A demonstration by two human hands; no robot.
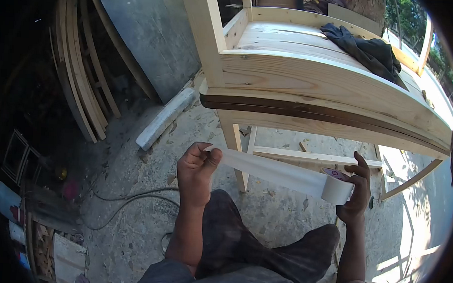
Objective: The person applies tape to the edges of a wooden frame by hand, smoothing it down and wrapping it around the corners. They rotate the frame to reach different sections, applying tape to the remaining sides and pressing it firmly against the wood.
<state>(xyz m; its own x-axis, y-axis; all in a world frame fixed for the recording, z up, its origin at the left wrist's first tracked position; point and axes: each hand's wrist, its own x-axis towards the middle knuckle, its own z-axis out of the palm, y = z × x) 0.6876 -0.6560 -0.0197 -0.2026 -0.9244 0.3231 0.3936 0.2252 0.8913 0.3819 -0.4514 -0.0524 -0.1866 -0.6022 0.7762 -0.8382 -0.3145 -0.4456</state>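
A strip of white tape [275, 175] stretches between my two hands, in front of a wooden frame. My left hand [197, 168] pinches the tape's free end between thumb and fingers. At the other end, my right hand [357, 190] grips the tape roll [338, 191], with some fingers raised beside it. Just beyond the strip stands the pale wooden frame [310, 79], which has a dark brown strip [288, 109] running along its front edge. Neither hand touches the frame.
A dark cloth [364, 49] lies on the frame's slatted top. Long planks [71, 59] lean at the left beside a grey panel [145, 31]. A whitish beam [165, 118] and a cable [117, 207] lie on the concrete floor. Wood scraps [45, 250] sit at lower left.
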